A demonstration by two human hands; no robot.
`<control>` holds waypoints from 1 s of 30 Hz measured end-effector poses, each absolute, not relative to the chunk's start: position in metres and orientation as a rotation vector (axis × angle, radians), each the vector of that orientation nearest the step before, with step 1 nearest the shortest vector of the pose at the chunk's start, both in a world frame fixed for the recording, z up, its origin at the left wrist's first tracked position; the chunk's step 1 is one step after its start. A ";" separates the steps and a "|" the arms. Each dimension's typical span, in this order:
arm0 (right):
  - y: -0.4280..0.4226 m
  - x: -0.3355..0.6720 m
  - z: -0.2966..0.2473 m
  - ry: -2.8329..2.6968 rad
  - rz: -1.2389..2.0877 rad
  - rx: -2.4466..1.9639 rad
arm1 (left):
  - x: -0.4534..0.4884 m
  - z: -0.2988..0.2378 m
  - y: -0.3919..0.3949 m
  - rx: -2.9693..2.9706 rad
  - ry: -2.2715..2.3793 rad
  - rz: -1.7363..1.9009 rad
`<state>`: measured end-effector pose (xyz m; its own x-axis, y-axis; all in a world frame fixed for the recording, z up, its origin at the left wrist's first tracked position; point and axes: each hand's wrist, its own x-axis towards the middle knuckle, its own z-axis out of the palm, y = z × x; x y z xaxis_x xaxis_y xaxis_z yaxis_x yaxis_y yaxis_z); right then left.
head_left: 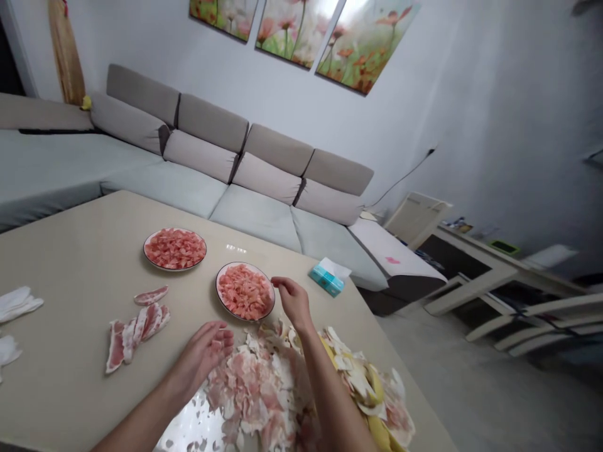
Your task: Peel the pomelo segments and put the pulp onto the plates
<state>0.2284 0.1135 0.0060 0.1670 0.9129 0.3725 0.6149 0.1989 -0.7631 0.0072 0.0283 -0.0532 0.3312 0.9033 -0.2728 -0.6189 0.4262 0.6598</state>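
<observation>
My right hand (293,301) reaches to the right rim of the nearer plate (272,309), fingers stretched forward; whether they touch the rim I cannot tell. That plate is heaped with pinkish-red peeled pomelo pulp (245,290). My left hand (207,348), palm turned inward and fingers loosely bent, hovers at the left edge of a pile of pale membrane scraps (257,389). Nothing shows in either hand. Left of it lie several pomelo segments (136,333) still in white skin, with one segment (151,295) just behind. Another plate (174,269) of pulp (174,248) stands farther back.
Yellow pomelo rind (377,389) lies by my right forearm near the table's right edge. A blue tissue box (326,278) sits at the back right. White crumpled pieces (19,304) rest at the far left. Beyond the table (85,251) runs a grey sofa (259,213).
</observation>
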 end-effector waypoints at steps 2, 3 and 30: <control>0.088 0.216 0.008 -1.582 0.426 -1.466 | 0.002 -0.049 0.028 0.303 0.523 1.004; 0.074 0.208 0.008 -1.611 0.452 -1.444 | 0.001 -0.047 0.028 0.250 0.477 0.986; -0.002 0.171 -0.040 -1.622 0.639 -1.155 | 0.009 -0.039 0.016 1.234 0.966 1.108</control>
<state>0.1705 -0.0016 -0.0397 -0.0405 0.9066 0.4201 0.3766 0.4033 -0.8340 0.0085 0.0159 -0.0391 0.2129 0.9767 0.0250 -0.1084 -0.0018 0.9941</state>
